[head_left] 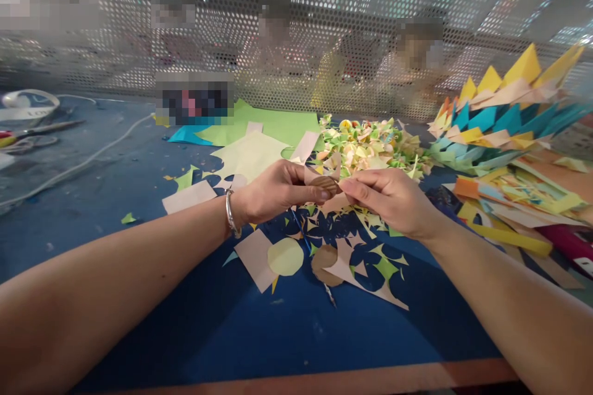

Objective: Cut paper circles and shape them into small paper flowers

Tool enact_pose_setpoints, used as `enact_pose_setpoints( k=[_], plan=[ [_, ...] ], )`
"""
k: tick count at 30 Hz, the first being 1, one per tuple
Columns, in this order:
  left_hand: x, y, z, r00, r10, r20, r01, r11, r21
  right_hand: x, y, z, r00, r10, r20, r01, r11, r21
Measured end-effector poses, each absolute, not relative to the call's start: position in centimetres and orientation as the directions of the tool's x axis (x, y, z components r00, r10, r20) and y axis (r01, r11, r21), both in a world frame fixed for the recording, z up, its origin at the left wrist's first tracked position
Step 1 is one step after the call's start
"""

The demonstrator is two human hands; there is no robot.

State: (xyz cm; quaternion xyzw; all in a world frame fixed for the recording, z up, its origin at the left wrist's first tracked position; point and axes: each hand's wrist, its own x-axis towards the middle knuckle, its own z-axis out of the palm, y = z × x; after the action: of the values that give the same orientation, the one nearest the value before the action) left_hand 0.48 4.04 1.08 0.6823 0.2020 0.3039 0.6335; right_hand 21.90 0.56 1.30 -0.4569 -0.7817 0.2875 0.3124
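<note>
Between the thumb and fingers of my left hand [273, 188] is a small brown striped disc [325, 184] that looks like corrugated cardboard, held tilted above the table. My right hand [391, 197] is closed in a pinch at the disc's right edge; whether a thin scrap of paper is in that pinch too is hidden. Below the hands lie a pale yellow paper circle [286, 257], a pink paper square [254, 262] and another brown cardboard disc [324, 262]. A pen [330, 294] lies partly under this disc, its tip showing.
Behind my hands is a heap of small curled paper pieces [365, 142], with green paper sheets [282, 120] to its left. A pointed folded-paper stack [504, 117] stands at right, near a maroon tool [569, 250]. A white cable [92, 157] crosses the left; people sit beyond the perforated screen [315, 43].
</note>
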Motion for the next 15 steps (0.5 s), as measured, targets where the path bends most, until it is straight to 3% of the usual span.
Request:
enact_pose_setpoints(
  k=[15],
  plan=[
    [0.46, 3.96, 1.34, 0.74, 0.665, 0.105, -0.042, -0.109, 0.993, 21.83, 0.6, 1.26, -0.394, 0.887, 0.24, 0.558, 0.438, -0.705]
  ],
)
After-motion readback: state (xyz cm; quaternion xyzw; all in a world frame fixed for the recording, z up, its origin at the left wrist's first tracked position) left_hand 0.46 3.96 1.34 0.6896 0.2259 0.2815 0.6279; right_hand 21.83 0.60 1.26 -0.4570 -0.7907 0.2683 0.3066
